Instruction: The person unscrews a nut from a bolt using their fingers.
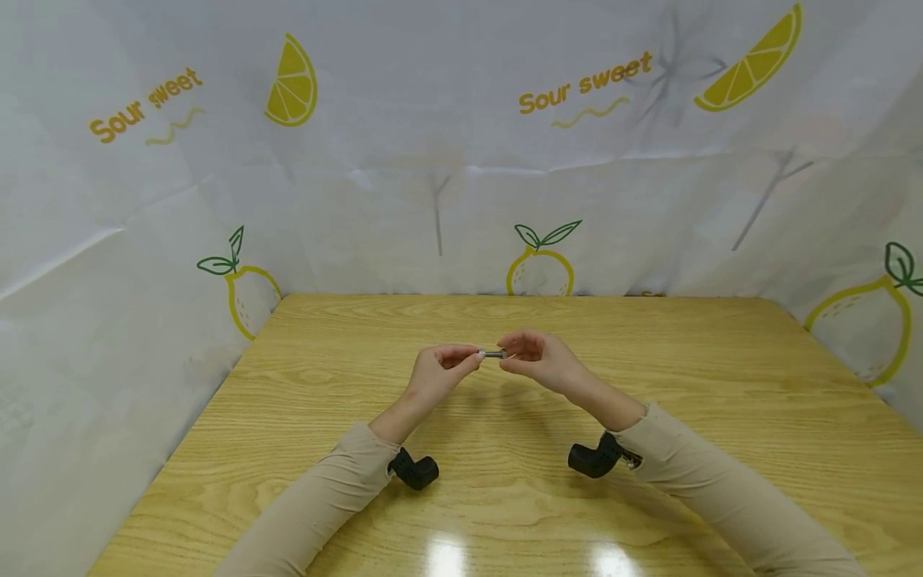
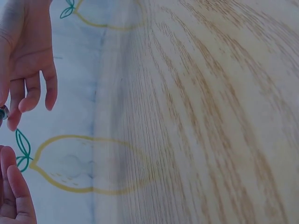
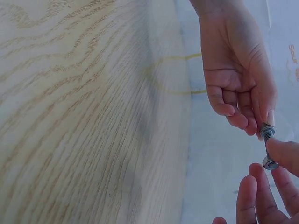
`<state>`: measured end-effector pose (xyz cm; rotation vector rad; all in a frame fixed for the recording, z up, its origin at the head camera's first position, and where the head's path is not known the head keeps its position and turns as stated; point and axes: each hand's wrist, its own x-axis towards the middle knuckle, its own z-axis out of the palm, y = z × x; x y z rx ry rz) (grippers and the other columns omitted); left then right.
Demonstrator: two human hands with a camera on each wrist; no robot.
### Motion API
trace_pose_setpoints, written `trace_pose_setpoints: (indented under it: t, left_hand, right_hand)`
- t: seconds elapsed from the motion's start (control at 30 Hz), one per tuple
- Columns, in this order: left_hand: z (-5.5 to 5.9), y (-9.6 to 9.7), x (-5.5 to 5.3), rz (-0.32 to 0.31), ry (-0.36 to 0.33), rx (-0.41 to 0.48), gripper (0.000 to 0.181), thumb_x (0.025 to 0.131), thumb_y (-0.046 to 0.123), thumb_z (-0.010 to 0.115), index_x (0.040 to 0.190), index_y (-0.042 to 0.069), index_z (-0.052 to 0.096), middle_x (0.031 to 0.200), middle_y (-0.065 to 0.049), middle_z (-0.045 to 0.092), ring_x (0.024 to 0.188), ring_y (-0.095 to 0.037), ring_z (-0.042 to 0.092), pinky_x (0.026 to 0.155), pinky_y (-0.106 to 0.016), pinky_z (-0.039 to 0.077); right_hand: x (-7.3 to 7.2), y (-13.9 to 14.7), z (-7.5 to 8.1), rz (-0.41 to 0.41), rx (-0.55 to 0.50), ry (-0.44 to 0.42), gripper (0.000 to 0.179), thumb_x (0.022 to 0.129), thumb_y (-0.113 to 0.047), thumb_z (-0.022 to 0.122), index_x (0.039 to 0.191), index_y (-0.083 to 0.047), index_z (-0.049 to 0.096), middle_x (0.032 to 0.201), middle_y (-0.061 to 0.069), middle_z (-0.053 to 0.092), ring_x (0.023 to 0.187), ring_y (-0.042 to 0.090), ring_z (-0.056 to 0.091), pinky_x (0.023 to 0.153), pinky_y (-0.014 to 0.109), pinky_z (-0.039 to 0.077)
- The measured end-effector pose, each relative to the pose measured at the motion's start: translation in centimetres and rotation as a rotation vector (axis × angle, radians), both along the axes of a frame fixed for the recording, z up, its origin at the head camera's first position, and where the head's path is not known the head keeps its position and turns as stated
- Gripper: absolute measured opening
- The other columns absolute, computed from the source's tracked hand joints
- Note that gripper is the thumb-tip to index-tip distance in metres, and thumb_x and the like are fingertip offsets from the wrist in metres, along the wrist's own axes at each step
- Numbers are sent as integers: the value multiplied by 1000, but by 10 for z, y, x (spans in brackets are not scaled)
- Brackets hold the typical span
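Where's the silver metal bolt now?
Slightly right of centre in the head view, the bolt sits between the left hand, which pinches it, and the right hand.

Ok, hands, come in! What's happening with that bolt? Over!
Left hand pinching bolt by one end. Right hand at other end, grip unclear. Bolt above table. Nothing seen blocking.

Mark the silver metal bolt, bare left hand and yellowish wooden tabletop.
Silver metal bolt (image 1: 493,354): head view, shaft.
Bare left hand (image 1: 438,372): head view, middle.
Yellowish wooden tabletop (image 1: 505,497): head view, bare surface.
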<state>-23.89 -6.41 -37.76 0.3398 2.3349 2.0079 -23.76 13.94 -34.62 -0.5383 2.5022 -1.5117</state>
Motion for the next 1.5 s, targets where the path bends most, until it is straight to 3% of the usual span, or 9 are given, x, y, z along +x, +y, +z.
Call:
trace_pose_setpoints:
  t: [0.23, 0.47, 0.73, 1.0, 1.27, 1.5]
  left_hand:
    - [0, -1, 1, 2, 0, -10, 25, 88, 18, 65, 109, 4, 69, 106, -16, 69, 94, -21, 67, 87, -43, 53]
    - [0, -2, 0, 8, 5, -7, 26, 88, 19, 66, 108, 4, 69, 104, -16, 69, 93, -21, 67, 88, -43, 53]
    - [-1, -2, 1, 16, 8, 10, 26, 88, 18, 66, 109, 3, 69, 103, -17, 69, 93, -23, 67, 87, -44, 53]
    - [0, -2, 1, 17, -3, 13, 25, 88, 18, 66, 109, 4, 69, 102, -17, 69, 90, -18, 67, 89, -44, 52]
    - [-1, -2, 1, 18, -10, 17, 26, 88, 19, 66, 109, 5, 69, 103, -16, 70, 92, -18, 67, 89, -43, 52]
    - [-1, -1, 1, 15, -8, 11, 27, 88, 20, 65, 110, 5, 69, 104, -17, 69, 91, -16, 67, 90, -43, 52]
  right_hand:
    - [-3, -1, -1, 22, 37, -31, 39, 96, -28, 53, 122, 1, 57, 113, 21, 66, 107, 37, 59, 95, 50, 46]
    - [-2, -3, -1, -9, 22, 24, 36, 91, -20, 61, 121, -2, 58, 117, 19, 61, 104, 29, 61, 88, 38, 53]
    - [-2, -3, 0, 7, 33, 17, 37, 96, -27, 53, 120, 2, 59, 109, 20, 67, 102, 36, 61, 92, 48, 49]
    - [-1, -3, -1, -10, 10, 30, 35, 90, -20, 63, 121, -3, 58, 115, 18, 62, 102, 28, 61, 86, 38, 53]
    - [-2, -3, -1, 16, 33, 2, 39, 96, -29, 53, 120, 0, 59, 109, 20, 67, 103, 38, 60, 94, 51, 47]
    - [-3, -2, -2, 11, 3, 23, 35, 91, -19, 61, 120, -1, 57, 117, 19, 60, 103, 28, 61, 87, 38, 53]
